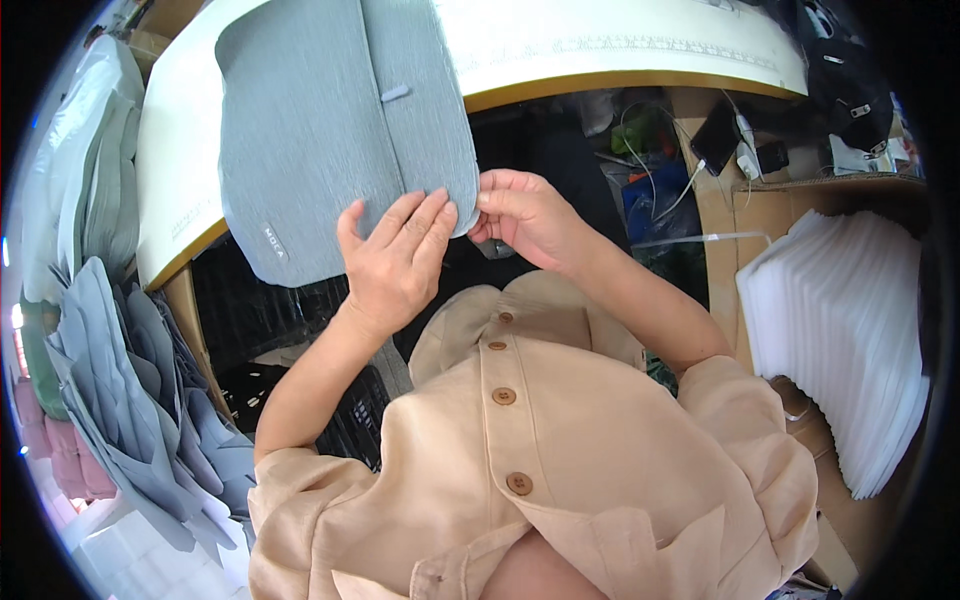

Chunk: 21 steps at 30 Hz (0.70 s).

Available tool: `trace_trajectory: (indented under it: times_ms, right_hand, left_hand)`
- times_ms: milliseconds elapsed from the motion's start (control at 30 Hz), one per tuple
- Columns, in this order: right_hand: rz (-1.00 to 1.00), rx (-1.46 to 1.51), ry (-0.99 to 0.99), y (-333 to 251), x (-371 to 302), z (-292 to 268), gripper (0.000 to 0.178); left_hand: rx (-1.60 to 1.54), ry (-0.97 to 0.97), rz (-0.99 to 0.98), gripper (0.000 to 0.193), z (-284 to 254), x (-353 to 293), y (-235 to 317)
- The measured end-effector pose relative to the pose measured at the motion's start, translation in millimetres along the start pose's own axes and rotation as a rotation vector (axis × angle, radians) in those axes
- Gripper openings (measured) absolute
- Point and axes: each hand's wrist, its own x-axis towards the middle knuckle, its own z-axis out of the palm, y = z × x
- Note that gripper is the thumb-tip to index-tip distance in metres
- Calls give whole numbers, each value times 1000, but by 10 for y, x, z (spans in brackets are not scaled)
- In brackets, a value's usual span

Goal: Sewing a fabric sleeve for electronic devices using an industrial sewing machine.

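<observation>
A grey-blue fabric sleeve with rounded corners lies on the white worktable, its near part jutting out past the front edge. A seam runs down it, with a small grey tab beside the seam and a little label at its lower left corner. My left hand rests on the near part of the sleeve, its fingers stretched out over the fabric. At the near right corner, my right hand pinches the sleeve's edge between thumb and fingers. The underside of that corner is hidden.
Printed ruler marks run along the worktable. Grey fabric pieces are heaped at the left, below plastic-wrapped stacks. White foam sheets stand in a cardboard box at the right. A phone with charging cables and a black bag are behind it.
</observation>
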Motion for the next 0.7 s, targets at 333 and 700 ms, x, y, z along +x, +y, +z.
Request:
trace_trajectory:
  times_ms: [333, 700]
  right_hand:
    - [115, -31, -34, -260, 33, 89, 15]
    - [63, -522, 315, -749, 446, 456, 10]
  left_hand:
    - [25, 3, 2, 25, -177, 104, 54]
    - [75, -253, 255, 22, -530, 429, 50]
